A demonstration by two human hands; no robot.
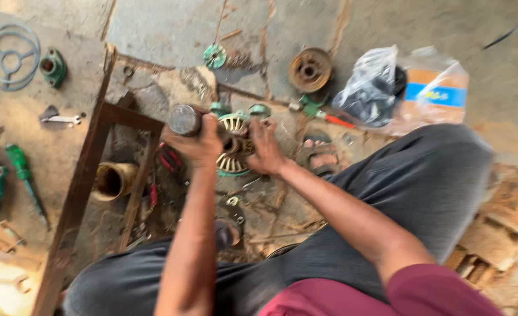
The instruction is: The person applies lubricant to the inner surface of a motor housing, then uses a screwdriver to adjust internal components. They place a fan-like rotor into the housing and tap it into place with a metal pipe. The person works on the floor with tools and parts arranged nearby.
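My left hand (pixel 197 143) grips a thick metal cylinder (pixel 184 119), its round grey end facing up and left. My right hand (pixel 265 146) rests on a green and cream finned motor housing (pixel 234 124) that lies on the concrete floor between my knees. The cylinder's other end meets the middle of the housing, hidden by my fingers. The picture is blurred by motion.
A rusty metal frame (pixel 83 175) runs down the left with a brass sleeve (pixel 113 181) inside it. A green screwdriver (pixel 25 175), spanner (pixel 60 119), ring guard (pixel 11 55), rusty pulley (pixel 309 70), plastic bags (pixel 376 88), a box (pixel 434 90) and red-handled pliers (pixel 168 159) lie around.
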